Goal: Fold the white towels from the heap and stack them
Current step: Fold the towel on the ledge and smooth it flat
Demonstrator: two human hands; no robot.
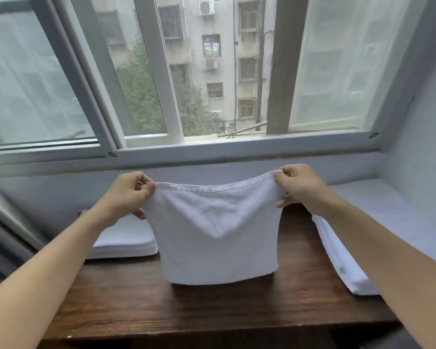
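A white towel hangs doubled over above the middle of the dark wooden table, its lower fold just touching the wood. My left hand pinches its upper left corner and my right hand pinches its upper right corner, with the hemmed top edge sagging between them. A flat stack of folded white towels lies on the table's left side, partly behind my left arm. More white towels lie on the right side, partly hidden by my right arm.
The table stands against a pale wall under a wide window with a white sill. A side wall closes in the right. The table's front edge runs along the bottom of the view.
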